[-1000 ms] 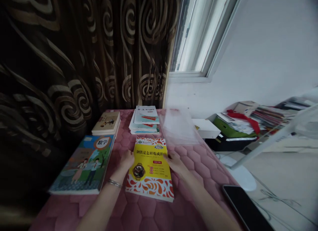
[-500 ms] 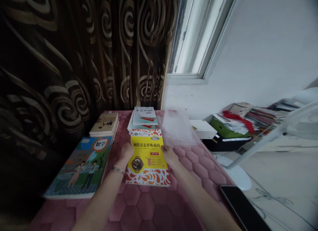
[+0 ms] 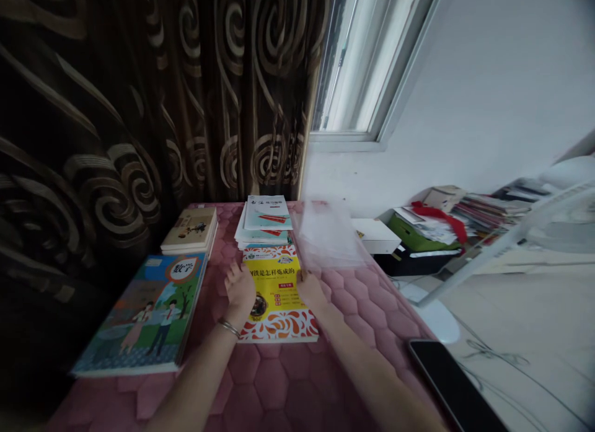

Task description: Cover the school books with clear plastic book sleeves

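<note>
A yellow book (image 3: 274, 289) with red and orange patterned bands lies on the pink quilted cover, right in front of me. My left hand (image 3: 240, 289) rests at its left edge, palm partly over the cover and fingers spread apart. Along the opposite edge, my right hand (image 3: 310, 289) grips the book, its fingertips partly hidden. Just beyond the yellow book is a stack of pale calligraphy workbooks (image 3: 267, 213). To the left lies a blue-green mathematics textbook (image 3: 144, 314) showing two drawn figures, with small tan books (image 3: 189, 229) behind it.
Clear plastic sheets (image 3: 330, 237) lie at the back right of the pink surface (image 3: 264, 382). A black phone (image 3: 450, 382) sits near the right edge. Beyond are a white box (image 3: 376, 235), a dark bin of papers (image 3: 418, 258) and a white fan (image 3: 502, 252). A patterned curtain (image 3: 186, 110) hangs behind.
My left hand has loosened from the yellow book's left edge and its fingers have spread. My right hand stays at the right edge. The whole view has shifted slightly.
</note>
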Available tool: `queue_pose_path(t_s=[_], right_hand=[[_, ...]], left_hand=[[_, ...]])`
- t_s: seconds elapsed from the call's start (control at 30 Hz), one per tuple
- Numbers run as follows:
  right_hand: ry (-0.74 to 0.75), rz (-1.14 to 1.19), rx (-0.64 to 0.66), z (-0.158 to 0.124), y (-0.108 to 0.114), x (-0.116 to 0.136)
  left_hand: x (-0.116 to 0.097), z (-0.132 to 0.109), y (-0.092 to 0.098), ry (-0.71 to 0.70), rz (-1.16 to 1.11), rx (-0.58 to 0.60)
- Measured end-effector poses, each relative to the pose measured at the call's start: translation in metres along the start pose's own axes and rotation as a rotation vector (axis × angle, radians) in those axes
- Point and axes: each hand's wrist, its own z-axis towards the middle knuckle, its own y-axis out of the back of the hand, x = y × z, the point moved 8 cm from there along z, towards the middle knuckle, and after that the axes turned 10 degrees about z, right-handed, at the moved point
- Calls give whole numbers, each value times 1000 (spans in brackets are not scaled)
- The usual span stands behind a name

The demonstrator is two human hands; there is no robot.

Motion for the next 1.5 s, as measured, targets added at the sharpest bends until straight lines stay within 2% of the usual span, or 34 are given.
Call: queue_pose_path(t_s=[0.07,0.13,0.2,0.27,0.33,0.47,0.57,0.67,0.8,0.9,1.07,1.23,1.37,1.5], right_hand=[[39,-88,-48,-6,5,8],[144,-239,-63,-16,6,21],[300,-383,29,-30,-4,32],[401,-443,180,-45,-19,32],[424,-448,267,-56,-25,22],[389,-417,268,-62,-14,-3],[349,-361,270,-62,-2,-15],[366,-209,231,-67,13,-16],[247,125,155,-79,32,-24],[133,330,166,-93,33,-30],[184,386,210,-115,32,-21],[184,254,223,-130,35,-27],[238,123,113,-135,37,-28],[248,92,18,-133,34,-30]], left_hand=[[-17,-13,-2,-122,51,-19],[-39,-30,-9,-352,71,2],[-53,-45,-17,-517,60,28],[-54,-51,-21,-568,54,35],[-50,-51,-23,-590,54,43],[-37,-49,-21,-652,43,72],[-20,-48,-17,-653,29,98],[0,-49,-16,-597,-38,113],[33,-56,-17,-365,-193,62],[50,-68,-21,-271,-275,64],[54,-81,-23,-280,-308,151],[51,-89,-18,-309,-313,196],[43,-103,-16,-392,-292,234],[44,-104,-20,-354,-220,257]])
